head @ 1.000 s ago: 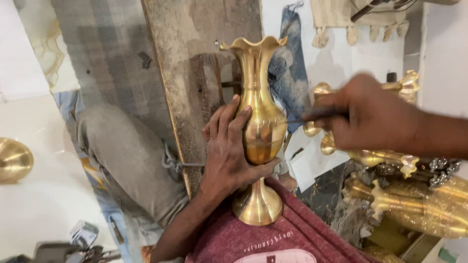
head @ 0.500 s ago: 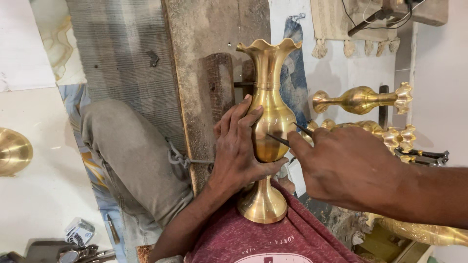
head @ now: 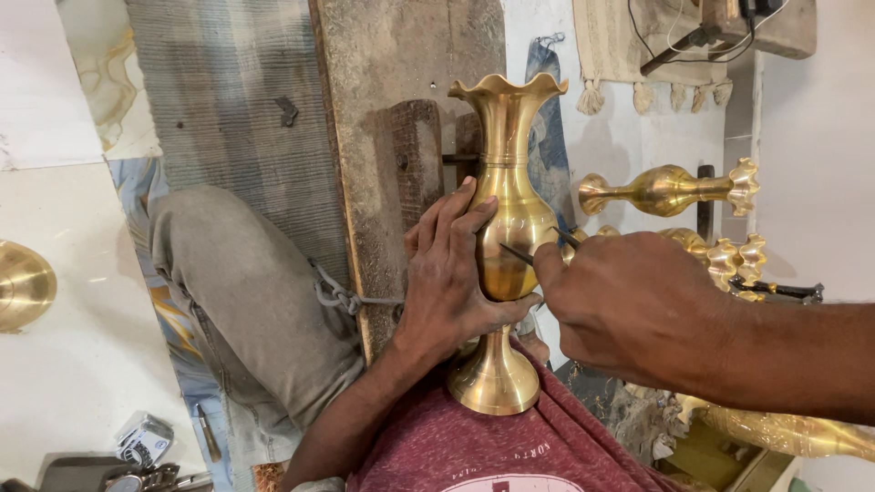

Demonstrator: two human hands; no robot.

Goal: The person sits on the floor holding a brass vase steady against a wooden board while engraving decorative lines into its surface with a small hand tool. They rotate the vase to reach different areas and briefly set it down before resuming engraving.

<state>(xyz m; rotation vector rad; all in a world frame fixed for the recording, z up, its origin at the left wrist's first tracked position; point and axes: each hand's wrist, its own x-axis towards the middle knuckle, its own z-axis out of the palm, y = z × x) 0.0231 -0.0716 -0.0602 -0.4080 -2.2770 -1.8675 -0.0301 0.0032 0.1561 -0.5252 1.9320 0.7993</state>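
Left hand (head: 451,273): fingers (head: 460,211) spread and wrapped round the belly of the brass vase (head: 510,237), tips on its left flank, thumb hooked under the bulge near the stem. Wrist bent, forearm rising from bottom centre of view.

Right hand (head: 629,305): fingers pinched narrow on a thin dark metal tool (head: 518,255), knuckles toward the camera; tool tip touches the vase belly on its right side. Forearm enters from the right edge, roughly level.

The brass vase stands upright, flared foot resting on the person's maroon shirt (head: 510,451) at the lap, scalloped mouth at the top, in front of a worn wooden plank (head: 383,109).

Against half a second ago: right hand has moved a little left and now covers more of the vase's right side; tool lies closer to level. Left-hand grasp unchanged. A second ago the right hand was higher and well off the belly, tool pointing at the neck region.

Around: grey trouser leg (head: 246,292) to the left, knotted cord (head: 337,296) at the plank's edge. More brass vases (head: 670,189) lie on their sides to the right, behind the right hand. A brass bowl-like piece (head: 23,284) sits at the left edge on the pale floor (head: 82,364). Small metal oddments (head: 137,446) at bottom left, too blurred to tell apart.
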